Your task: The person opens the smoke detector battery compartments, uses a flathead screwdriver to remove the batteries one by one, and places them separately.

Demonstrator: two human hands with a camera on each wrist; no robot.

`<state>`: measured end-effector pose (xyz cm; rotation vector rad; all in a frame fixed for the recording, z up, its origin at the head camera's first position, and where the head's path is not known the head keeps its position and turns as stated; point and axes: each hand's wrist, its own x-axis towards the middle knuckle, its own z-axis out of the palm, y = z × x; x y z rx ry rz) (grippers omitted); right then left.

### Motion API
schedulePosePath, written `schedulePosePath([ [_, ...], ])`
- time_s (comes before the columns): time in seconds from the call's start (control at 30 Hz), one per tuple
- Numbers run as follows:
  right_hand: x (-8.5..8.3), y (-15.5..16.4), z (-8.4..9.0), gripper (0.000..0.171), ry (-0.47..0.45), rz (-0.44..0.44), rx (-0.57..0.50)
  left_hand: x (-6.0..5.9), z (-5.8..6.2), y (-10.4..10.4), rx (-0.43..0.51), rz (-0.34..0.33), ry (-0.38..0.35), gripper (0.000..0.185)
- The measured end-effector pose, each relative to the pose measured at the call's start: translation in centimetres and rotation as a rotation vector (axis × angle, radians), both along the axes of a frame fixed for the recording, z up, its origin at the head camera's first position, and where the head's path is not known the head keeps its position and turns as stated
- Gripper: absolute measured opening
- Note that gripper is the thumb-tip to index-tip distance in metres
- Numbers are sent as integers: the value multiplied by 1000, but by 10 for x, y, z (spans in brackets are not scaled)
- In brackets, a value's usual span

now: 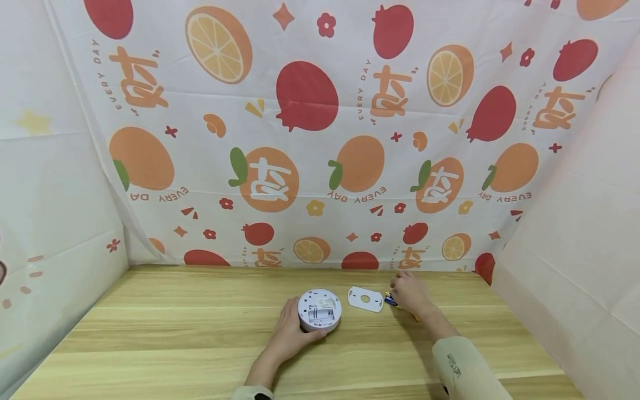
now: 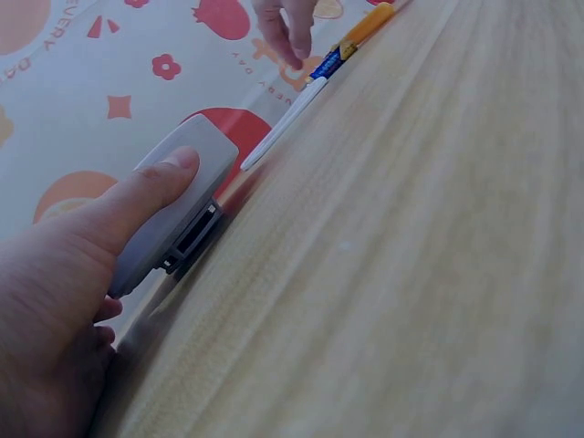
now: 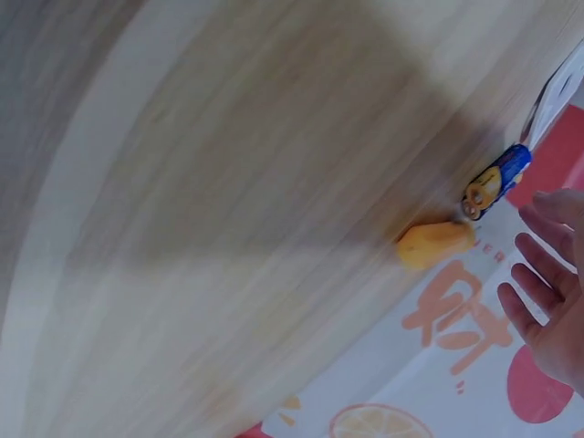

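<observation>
My left hand [image 1: 288, 332] grips a round white detector-like device [image 1: 326, 303] by its side, thumb along the near edge. Its uncovered battery compartment faces up in the head view. A small dark bracket [image 2: 196, 233] sticks out from the device in the left wrist view. My right hand [image 1: 411, 291] is over blue-and-yellow batteries [image 3: 500, 178], which lie together on the table. Its fingers are loosely spread in the right wrist view, with nothing between them. Beside the batteries lies an orange handle [image 3: 436, 244], mostly hidden by the hand in the head view.
A flat white mounting plate [image 1: 356, 303] with a round hole in its middle lies between the device and the batteries. The wooden table [image 1: 175, 333] ends at a fruit-printed cloth [image 1: 320, 233] at the back, with pale cloth walls at both sides.
</observation>
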<state>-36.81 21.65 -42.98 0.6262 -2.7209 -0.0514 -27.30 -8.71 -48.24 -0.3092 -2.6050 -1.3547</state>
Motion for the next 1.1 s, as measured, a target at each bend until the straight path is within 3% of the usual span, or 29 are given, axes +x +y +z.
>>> schedulePosePath([
  [0.23,0,-18,2,13,-48,80,-10,0,1,0,1,-5,25,100],
  [0.7,0,-33,3,22,-120,95,-40,-1,0,-2,8,-9,11,101],
  [0.87,5,-41,3,38,-247,131,-84,0,1,-3,10,-17,16,100],
  [1.0,8,-47,-2,51,-347,103,-98,0,2,-3,19,-30,32,99],
  [1.1,9,-50,-6,51,-367,80,-100,0,3,-3,39,-39,39,99],
])
